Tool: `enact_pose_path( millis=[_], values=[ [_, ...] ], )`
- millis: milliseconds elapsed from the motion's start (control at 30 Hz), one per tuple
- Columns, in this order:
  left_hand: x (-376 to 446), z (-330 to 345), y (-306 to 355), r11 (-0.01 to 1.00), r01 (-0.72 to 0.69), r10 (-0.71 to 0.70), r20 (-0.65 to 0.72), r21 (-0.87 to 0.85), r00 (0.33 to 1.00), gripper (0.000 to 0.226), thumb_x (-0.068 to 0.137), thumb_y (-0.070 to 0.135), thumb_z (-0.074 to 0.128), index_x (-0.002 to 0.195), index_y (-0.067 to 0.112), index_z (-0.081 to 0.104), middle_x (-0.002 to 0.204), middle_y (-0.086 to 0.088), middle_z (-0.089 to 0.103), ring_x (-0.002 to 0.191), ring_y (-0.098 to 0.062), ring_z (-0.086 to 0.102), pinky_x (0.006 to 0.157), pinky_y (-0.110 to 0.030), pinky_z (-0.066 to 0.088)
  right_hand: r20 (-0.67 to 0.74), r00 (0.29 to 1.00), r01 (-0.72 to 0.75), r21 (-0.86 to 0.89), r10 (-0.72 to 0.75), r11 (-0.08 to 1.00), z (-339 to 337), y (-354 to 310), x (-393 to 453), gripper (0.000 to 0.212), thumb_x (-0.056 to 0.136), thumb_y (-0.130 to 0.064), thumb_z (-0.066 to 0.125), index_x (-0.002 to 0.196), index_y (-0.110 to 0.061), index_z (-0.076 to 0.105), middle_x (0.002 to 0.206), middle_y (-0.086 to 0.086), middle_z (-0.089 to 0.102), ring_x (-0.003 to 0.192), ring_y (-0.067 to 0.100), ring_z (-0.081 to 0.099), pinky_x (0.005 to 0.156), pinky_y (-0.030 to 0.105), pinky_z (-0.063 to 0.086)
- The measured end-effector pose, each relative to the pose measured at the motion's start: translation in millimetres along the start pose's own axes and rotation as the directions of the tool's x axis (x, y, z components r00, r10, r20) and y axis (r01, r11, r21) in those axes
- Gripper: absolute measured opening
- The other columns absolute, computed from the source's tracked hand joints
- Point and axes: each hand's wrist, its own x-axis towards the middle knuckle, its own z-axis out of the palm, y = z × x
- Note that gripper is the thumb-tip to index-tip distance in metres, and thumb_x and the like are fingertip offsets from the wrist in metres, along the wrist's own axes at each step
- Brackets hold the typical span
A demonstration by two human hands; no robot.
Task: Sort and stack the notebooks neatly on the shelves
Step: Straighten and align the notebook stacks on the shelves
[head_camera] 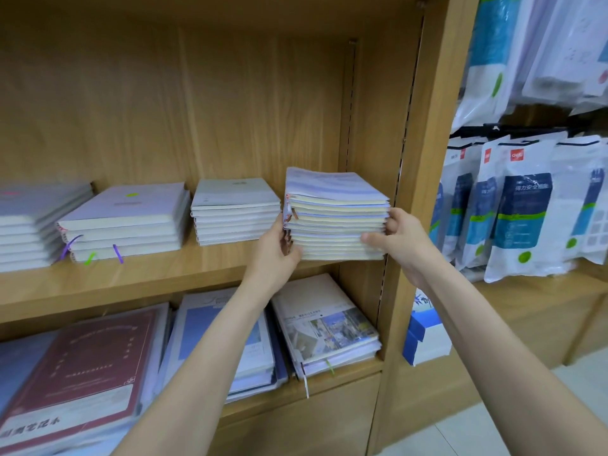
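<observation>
On the upper shelf [164,284], from the left, sit a grey stack [36,225], a lilac stack [125,222] and a white stack [235,213], each squared. Right of them stands the tallest stack [335,215], close to the shelf's side panel [368,153]. The left hand [279,248] grips its left, spine side, fingers curled round the edge; the right hand [394,238] clasps its right front corner, thumb on the front. The stack lies between both hands, long axis running back into the shelf, so the coming push probably goes straight rearward.
</observation>
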Motion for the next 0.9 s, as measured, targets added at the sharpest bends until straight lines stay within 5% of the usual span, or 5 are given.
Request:
enact_pose_path(
  millis=[100,367,667,900],
  values=[
    [-2.9,2.2,-2.0,0.998,-0.035,0.037,-0.031,0.05,0.999,0.058,0.079,0.011,0.052,0.126,0.042,0.036,0.1,0.017,0.059,0.102,-0.013,0.058,0.095,-0.029,0.042,0.017,1.0,-0.003,0.002,0.003,1.0,-0.7,-0.5,0.2,0.055,0.081,0.001,0.068,0.13,-0.009,0.044,0.125,0.005,0.059,0.111,0.019,0.056,0.088,0.029,0.046],
    [-5.8,5.5,-0.5,0.995,-0.048,0.06,-0.147,0.082,0.987,0.06,0.086,-0.003,0.056,0.138,0.023,0.043,0.098,0.009,0.063,0.1,-0.016,0.062,0.096,-0.031,0.046,-0.077,0.995,0.061,-0.076,-0.066,0.995,2.9,10.0,0.3,0.057,0.078,-0.005,0.073,0.129,-0.009,0.049,0.122,0.002,0.063,0.11,0.017,0.059,0.097,0.039,0.047],
    [-17.2,3.5,7.2,0.991,-0.046,0.028,-0.142,-0.125,0.989,0.057,0.087,-0.002,0.058,0.13,0.032,0.041,0.108,0.027,0.057,0.098,0.017,0.055,0.095,-0.01,0.041,-0.135,0.987,0.09,-0.012,-0.09,0.996,5.6,14.2,-7.4,0.055,0.076,-0.008,0.076,0.125,-0.015,0.05,0.115,-0.002,0.066,0.105,0.014,0.062,0.096,0.035,0.048],
    [-16.5,2.6,5.1,0.991,-0.058,0.039,-0.158,-0.121,0.987,0.048,0.092,0.001,0.052,0.136,0.016,0.045,0.107,0.025,0.059,0.1,0.015,0.055,0.096,-0.014,0.042,-0.116,0.979,0.173,0.042,-0.167,0.984,9.4,15.3,-15.4,0.036,0.083,-0.013,0.069,0.118,-0.018,0.06,0.109,-0.007,0.068,0.1,0.003,0.063,0.088,0.023,0.049]
  ],
)
